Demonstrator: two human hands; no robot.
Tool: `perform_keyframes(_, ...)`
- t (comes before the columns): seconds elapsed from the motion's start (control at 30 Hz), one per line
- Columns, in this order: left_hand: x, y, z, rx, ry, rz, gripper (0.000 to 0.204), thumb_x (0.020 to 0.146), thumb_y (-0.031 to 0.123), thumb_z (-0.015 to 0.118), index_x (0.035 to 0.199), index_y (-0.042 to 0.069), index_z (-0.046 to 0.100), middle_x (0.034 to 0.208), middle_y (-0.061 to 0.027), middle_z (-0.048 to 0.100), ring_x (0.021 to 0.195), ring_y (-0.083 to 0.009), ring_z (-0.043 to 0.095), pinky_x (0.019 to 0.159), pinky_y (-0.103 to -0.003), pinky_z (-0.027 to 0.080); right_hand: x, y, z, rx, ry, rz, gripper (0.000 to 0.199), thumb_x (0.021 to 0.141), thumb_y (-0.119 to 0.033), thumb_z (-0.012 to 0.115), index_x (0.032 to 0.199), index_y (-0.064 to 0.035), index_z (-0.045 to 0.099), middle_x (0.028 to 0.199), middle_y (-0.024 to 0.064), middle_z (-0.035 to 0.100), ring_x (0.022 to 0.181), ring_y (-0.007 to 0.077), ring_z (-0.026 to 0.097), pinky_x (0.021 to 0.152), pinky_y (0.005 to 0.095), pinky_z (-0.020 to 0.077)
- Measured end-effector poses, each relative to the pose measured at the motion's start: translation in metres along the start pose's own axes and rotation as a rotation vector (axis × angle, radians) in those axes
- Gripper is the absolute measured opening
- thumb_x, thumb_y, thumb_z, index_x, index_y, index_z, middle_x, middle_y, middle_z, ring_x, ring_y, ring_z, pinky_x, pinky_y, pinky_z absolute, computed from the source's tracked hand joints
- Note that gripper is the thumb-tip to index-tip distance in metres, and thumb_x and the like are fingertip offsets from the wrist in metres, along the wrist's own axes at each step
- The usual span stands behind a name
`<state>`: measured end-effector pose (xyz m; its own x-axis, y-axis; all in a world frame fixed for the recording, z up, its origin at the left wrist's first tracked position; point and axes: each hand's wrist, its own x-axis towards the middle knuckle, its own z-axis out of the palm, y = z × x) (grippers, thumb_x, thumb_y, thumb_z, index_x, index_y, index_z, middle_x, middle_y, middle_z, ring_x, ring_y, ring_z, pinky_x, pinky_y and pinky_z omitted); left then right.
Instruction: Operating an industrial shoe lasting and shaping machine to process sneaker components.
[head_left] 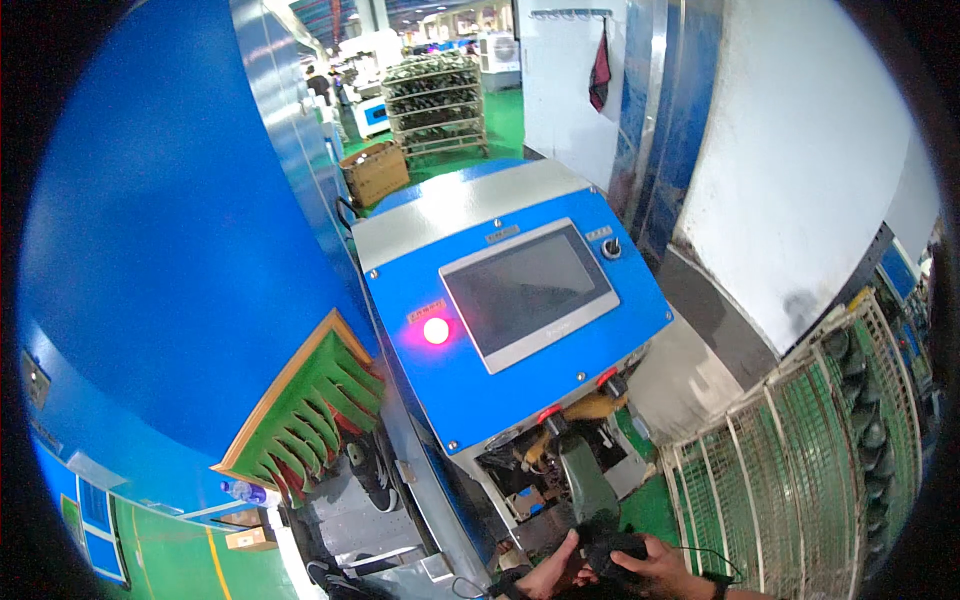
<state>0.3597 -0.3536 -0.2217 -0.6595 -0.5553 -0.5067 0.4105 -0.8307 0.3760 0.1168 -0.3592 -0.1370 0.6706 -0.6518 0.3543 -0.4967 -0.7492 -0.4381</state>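
A dark green shoe (588, 485) stands sole-up in the open bay under the blue machine, toe pointing into the machine. Its black heel end sits between my hands at the bottom edge. My left hand (548, 578) grips the heel from the left. From the right, my right hand (668, 563) wraps over the same black heel part, with a dark band on its wrist. Two red-capped knobs (606, 378) and yellowish machine parts sit just above the shoe's toe.
The blue control box carries a grey touchscreen (528, 292), a glowing pink button (436, 331) and a small knob (610, 249). Left, green strip curtains (325, 410) hang over a conveyor with dark shoes (372, 475). A wire rack (800, 470) with dark shoes stands right.
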Motion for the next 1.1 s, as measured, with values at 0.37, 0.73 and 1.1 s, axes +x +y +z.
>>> perform_keyframes(0.37, 0.007, -0.036, -0.027, 0.43, 0.051, -0.058, 0.058, 0.101, 0.031, 0.047, 0.15, 0.004, 0.034, 0.147, -0.0148, 0.044, 0.127, -0.0248, 0.05, 0.105, -0.037, 0.042, 0.062, 0.042, 0.073, 1.204, 0.196, 1.045, 0.08, 0.083, -0.031, 0.079, 0.151, -0.0099, 0.042, 0.139, 0.0096, 0.055, 0.125, 0.0173, 0.048, 0.107, 0.0311, 0.0375)
perform_keyframes(0.73, 0.052, -0.023, 0.03, 0.663, 0.312, -0.037, 0.054, 0.095, 0.049, 0.061, 0.13, 0.008, 0.063, 0.118, -0.0081, 0.067, 0.102, -0.0233, 0.061, 0.087, -0.038, 0.048, -0.25, -0.006, -0.164, 1.117, 1.314, 0.852, 0.075, 0.09, -0.012, 0.069, 0.153, -0.0017, 0.029, 0.136, 0.0161, 0.056, 0.115, 0.028, 0.061, 0.098, 0.0421, 0.0518)
perform_keyframes(1.1, 0.073, -0.038, 0.103, 1.022, 0.206, -0.145, 0.05, 0.093, 0.048, 0.065, 0.121, 0.006, 0.069, 0.099, -0.0061, 0.072, 0.077, -0.0226, 0.062, 0.069, -0.038, 0.047, -0.441, 0.024, -0.334, 1.723, 1.896, 0.013, 0.046, 0.101, -0.042, 0.051, 0.101, 0.0041, 0.049, 0.076, 0.0099, 0.055, 0.053, 0.0112, 0.05, 0.043, 0.0226, 0.0437)
